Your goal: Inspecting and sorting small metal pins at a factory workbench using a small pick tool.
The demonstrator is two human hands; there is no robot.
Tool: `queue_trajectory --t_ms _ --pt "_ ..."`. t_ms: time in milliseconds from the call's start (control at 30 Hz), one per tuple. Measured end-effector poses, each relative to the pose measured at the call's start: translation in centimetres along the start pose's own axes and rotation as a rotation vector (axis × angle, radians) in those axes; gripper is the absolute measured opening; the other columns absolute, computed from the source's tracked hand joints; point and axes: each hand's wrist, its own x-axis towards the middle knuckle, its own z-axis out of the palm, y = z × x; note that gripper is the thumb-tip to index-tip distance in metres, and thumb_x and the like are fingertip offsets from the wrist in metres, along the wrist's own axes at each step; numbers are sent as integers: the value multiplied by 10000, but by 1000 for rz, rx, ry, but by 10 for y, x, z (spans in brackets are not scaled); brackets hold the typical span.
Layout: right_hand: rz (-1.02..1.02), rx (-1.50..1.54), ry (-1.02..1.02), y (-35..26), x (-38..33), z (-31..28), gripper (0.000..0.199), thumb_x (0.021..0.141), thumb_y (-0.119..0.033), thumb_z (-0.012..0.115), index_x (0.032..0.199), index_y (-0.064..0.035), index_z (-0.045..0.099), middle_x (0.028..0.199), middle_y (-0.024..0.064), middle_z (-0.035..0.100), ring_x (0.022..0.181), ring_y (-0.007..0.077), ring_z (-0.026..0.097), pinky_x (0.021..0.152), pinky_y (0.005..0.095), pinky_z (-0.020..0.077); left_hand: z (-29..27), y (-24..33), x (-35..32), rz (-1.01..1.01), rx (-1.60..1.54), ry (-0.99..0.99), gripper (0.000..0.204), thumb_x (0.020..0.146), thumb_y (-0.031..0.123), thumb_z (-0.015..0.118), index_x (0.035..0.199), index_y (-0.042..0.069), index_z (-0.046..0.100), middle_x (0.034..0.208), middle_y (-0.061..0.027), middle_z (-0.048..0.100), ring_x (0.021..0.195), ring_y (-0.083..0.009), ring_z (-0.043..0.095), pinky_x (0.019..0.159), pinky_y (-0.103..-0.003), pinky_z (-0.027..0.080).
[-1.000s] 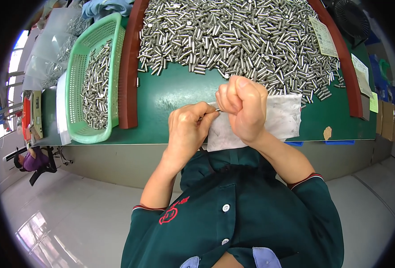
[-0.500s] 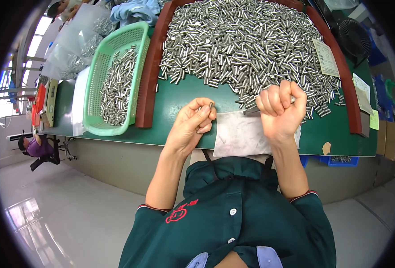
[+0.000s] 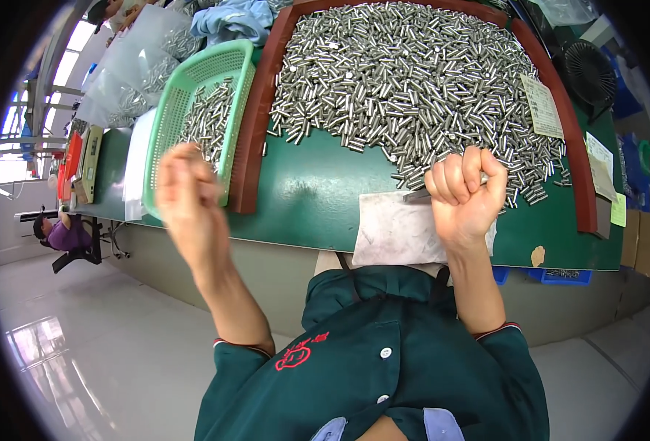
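Note:
My left hand (image 3: 188,195) is over the near part of a green plastic basket (image 3: 154,132) that holds short metal pins (image 3: 210,117). It is smeared by motion, so its fingers and anything in them cannot be made out. My right hand (image 3: 463,195) is a fist, wrapped round a flat grey metal tool (image 3: 416,196) whose end sticks out to the left, above a stained white cloth (image 3: 387,231). Most of that tool is hidden in the fist. Just beyond the right hand spreads a big heap of the same shiny pins (image 3: 406,81).
Dark red rails (image 3: 251,147) border the heap on a green table (image 3: 303,191). A black fan (image 3: 588,70) stands at the right, plastic bags of metal parts (image 3: 130,81) at the left. Paper slips lie over the right rail. Another person (image 3: 68,231) sits far left.
My left hand has swung left from beside the cloth to the basket; a small pin showed at its fingertips before. The right fist has stayed almost in place. The view has shifted slightly.

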Motion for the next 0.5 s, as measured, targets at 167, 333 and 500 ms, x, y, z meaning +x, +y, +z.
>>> queue_trajectory --t_ms 167,333,500 --pt "4 7 -5 2 0 1 370 848 -279 313 510 -134 268 389 -30 233 359 78 140 378 242 155 -36 -4 51 280 1008 79 284 855 198 516 1076 20 522 1087 -125 538 1034 -219 485 875 -326 361" --pt "-19 2 13 0 1 -6 367 847 -274 312 510 -135 268 389 -29 234 357 77 144 376 244 156 18 -28 23 583 1015 -66 114 702 49 636 794 8 583 793 -97 579 775 -239 532 722 -339 404" --pt "-13 20 -11 1 -1 -4 368 850 -269 310 511 -132 275 390 -27 238 359 79 148 378 244 161 65 -77 -6 513 973 -480 87 663 20 637 739 18 594 725 -76 547 716 -238 510 657 -328 404"
